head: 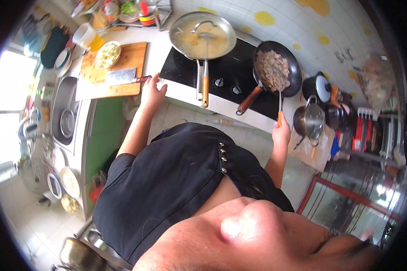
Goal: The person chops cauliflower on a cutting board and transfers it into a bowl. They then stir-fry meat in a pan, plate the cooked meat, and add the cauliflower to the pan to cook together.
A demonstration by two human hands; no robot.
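Observation:
My right hand [281,132] grips the orange handle of a long metal cooking utensil [280,95]. Its far end is down among sliced meat [270,66] in a dark wok [295,69], which has a wooden handle. My left hand [152,94], fingers apart, is at the counter edge by the handle of a cleaver [121,76]; whether it touches the handle I cannot tell. The cleaver lies flat on a wooden cutting board [135,54]. On the left burner, a covered pan [203,56] holds pale yellowish liquid under a glass lid, with another orange-handled utensil [205,83] lying across it.
A bowl of chopped pale-green vegetables [108,55] stands on the board, beside a jug of yellow liquid [88,38]. The black cooktop [183,69] has knobs in front. A sink [57,105] is at left. Pots [308,118] crowd the right side, above a wooden board [322,155].

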